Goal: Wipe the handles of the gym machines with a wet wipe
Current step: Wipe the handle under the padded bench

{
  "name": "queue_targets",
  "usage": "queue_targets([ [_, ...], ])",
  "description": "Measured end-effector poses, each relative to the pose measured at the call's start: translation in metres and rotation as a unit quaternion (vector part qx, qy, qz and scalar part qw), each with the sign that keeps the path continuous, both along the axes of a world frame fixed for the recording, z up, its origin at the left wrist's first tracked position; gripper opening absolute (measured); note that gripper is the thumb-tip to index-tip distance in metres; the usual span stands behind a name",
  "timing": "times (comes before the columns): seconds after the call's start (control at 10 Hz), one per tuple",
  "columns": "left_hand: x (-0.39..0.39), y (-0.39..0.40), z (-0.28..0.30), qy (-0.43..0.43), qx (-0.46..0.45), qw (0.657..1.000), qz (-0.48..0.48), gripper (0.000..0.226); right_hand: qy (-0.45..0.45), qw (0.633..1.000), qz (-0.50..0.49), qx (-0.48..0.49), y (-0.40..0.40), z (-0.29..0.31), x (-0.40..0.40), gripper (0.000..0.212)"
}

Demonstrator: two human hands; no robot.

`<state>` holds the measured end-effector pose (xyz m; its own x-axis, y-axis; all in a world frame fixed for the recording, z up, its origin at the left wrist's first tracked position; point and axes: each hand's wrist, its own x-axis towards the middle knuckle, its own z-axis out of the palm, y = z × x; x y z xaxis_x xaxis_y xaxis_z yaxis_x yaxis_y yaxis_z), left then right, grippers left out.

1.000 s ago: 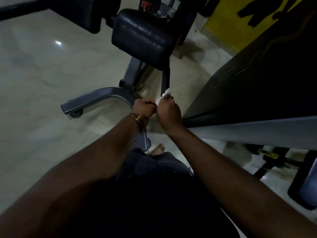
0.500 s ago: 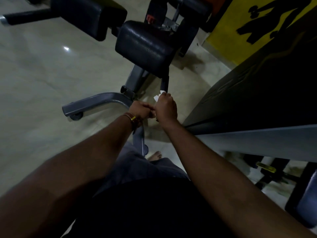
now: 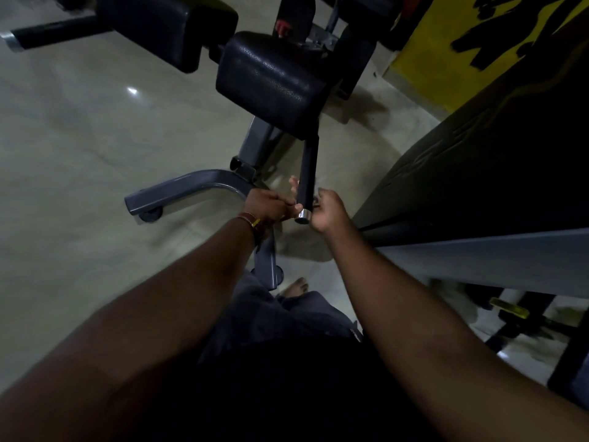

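A black machine handle (image 3: 308, 173) with a chrome end cap (image 3: 302, 215) slopes down from under a black pad (image 3: 271, 81). My left hand (image 3: 271, 204), with a bracelet at the wrist, holds the handle's lower end: the thumb lies against it just above the cap and one finger sticks up along its left side. My right hand (image 3: 330, 212) is just right of the cap, off the handle, fingers curled into a fist. The wet wipe is hidden; no white shows in either hand.
The machine's grey curved base (image 3: 178, 189) with a small wheel rests on the pale tiled floor (image 3: 79, 138). A large dark panel with a grey edge (image 3: 478, 250) stands close on the right. My bare foot (image 3: 294, 287) is below the hands. A second pad (image 3: 165, 23) is at top left.
My right hand has come off the handle to the right, baring the black grip and chrome cap. The white wipe that stuck out above it is no longer visible. The view tilted up slightly.
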<state>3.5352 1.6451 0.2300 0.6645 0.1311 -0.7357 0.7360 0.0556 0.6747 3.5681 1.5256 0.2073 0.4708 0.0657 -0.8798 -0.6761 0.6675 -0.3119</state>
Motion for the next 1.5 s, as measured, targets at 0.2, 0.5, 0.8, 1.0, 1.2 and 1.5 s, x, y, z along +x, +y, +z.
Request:
queue_targets([
  [0.2,0.004,0.004,0.002,0.0,0.03,0.998,-0.061,0.01,0.005,0.998,-0.035,0.044,0.0,0.002,0.002,0.033],
  [0.5,0.001,-0.002,0.005,0.017,0.0,0.999,0.03,0.014,-0.129,0.822,0.174,-0.526,0.013,0.014,-0.006,0.02],
  [0.8,0.001,-0.004,0.002,0.02,-0.004,0.998,0.056,0.024,-0.297,0.592,0.349,-0.663,0.014,0.018,-0.004,0.028],
  [1.0,0.003,-0.003,0.0,0.021,0.0,0.999,0.038,0.024,-0.359,0.423,0.44,-0.706,0.007,0.006,-0.008,0.028],
  [1.2,-0.001,-0.003,0.003,0.006,0.045,0.999,0.021,0.02,-0.333,0.47,0.394,-0.717,0.019,0.011,0.017,0.025],
  [1.5,0.0,-0.002,0.002,-0.011,0.075,0.997,-0.012,0.013,-0.277,0.556,0.361,-0.696,0.015,0.018,0.024,0.024],
])
